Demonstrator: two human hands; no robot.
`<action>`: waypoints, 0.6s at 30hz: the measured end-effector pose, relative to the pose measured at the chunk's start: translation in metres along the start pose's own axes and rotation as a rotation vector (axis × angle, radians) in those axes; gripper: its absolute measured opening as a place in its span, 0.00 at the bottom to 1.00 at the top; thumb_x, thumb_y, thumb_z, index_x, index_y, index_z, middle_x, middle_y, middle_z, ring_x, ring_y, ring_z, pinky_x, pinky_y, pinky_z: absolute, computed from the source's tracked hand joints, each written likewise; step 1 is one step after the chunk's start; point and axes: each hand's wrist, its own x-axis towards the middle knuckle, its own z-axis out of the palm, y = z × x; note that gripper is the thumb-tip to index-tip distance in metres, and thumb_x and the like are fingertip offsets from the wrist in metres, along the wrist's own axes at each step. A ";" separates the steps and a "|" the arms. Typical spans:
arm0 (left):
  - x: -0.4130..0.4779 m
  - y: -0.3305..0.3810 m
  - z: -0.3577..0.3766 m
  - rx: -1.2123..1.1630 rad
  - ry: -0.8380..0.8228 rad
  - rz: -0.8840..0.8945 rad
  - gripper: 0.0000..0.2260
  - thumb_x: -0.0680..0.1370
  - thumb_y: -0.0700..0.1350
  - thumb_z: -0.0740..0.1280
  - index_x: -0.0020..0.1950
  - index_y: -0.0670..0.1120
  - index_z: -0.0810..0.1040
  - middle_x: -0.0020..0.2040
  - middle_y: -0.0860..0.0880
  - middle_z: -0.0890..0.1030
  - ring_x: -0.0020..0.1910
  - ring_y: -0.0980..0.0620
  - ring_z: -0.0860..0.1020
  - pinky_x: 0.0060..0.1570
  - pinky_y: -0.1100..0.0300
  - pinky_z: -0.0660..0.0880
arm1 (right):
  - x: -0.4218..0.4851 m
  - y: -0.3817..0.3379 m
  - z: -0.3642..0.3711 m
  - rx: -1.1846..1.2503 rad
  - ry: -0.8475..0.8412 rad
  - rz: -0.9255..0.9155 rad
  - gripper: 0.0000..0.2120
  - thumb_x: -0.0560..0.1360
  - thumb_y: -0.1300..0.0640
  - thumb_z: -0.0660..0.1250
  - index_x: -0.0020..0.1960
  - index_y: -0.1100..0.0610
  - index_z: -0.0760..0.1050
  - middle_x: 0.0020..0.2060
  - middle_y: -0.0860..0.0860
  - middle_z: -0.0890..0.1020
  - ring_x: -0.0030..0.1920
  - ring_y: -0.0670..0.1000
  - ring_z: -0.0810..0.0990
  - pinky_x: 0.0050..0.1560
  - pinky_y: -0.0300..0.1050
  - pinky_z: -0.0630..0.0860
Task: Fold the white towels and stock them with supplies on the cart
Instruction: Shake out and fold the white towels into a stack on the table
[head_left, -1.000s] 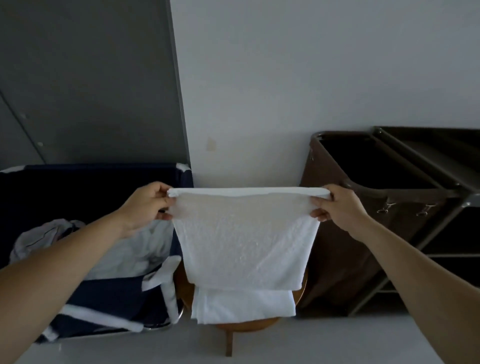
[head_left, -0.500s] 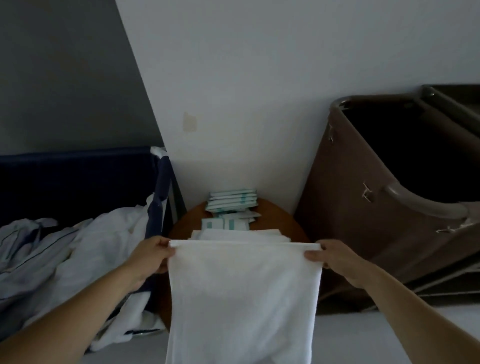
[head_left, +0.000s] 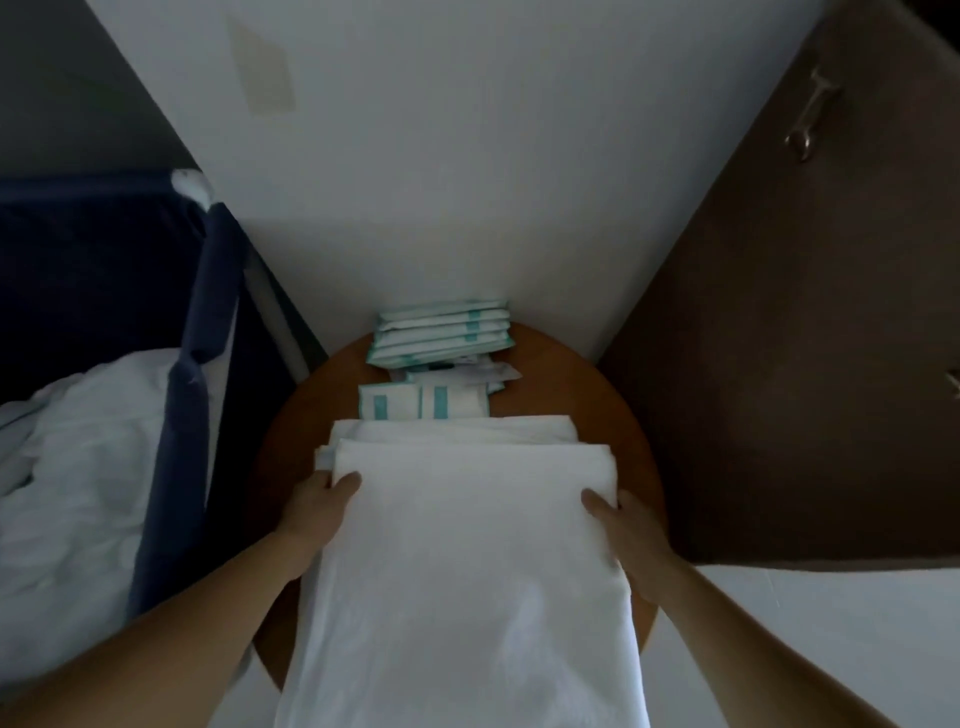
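Note:
A white towel (head_left: 467, 561) lies draped over the round wooden stool (head_left: 613, 415), its far fold resting on a folded white towel (head_left: 457, 431) beneath it. My left hand (head_left: 317, 506) grips the towel's left edge with the thumb on top. My right hand (head_left: 621, 519) grips the right edge the same way. The towel's near end hangs down toward me, over the stool's front. Behind the towels lie white and teal supply packets (head_left: 441, 338) in a small stack, with flatter packets (head_left: 423, 402) in front of them.
A dark blue laundry bin (head_left: 197, 332) with crumpled white linen (head_left: 78, 457) stands at the left. A brown cart bag (head_left: 789, 338) stands at the right against the white wall (head_left: 467, 156). Pale floor shows at the lower right.
Both hands have lowered the stretched towel from chest height onto the stool, laying it over the folded towel. The view has tilted down and moved closer to the stool.

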 end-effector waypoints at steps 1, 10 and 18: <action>0.002 -0.004 0.001 0.020 -0.002 0.007 0.15 0.84 0.48 0.61 0.66 0.41 0.76 0.58 0.41 0.80 0.55 0.42 0.78 0.56 0.50 0.74 | 0.003 0.005 0.001 -0.006 0.018 -0.003 0.25 0.76 0.43 0.69 0.67 0.56 0.74 0.58 0.53 0.81 0.58 0.57 0.80 0.63 0.60 0.76; 0.023 0.017 0.015 0.080 0.124 0.208 0.15 0.85 0.49 0.57 0.63 0.41 0.74 0.55 0.42 0.78 0.55 0.42 0.76 0.52 0.52 0.71 | 0.026 0.005 0.006 0.092 0.138 -0.047 0.20 0.72 0.35 0.66 0.56 0.46 0.77 0.47 0.46 0.83 0.51 0.53 0.82 0.59 0.61 0.77; 0.030 0.015 0.014 -0.005 0.150 0.245 0.13 0.84 0.48 0.59 0.62 0.41 0.75 0.53 0.44 0.78 0.53 0.45 0.76 0.50 0.54 0.69 | 0.023 0.007 0.015 0.109 0.306 -0.162 0.14 0.74 0.34 0.62 0.48 0.43 0.76 0.42 0.44 0.82 0.47 0.52 0.82 0.52 0.57 0.80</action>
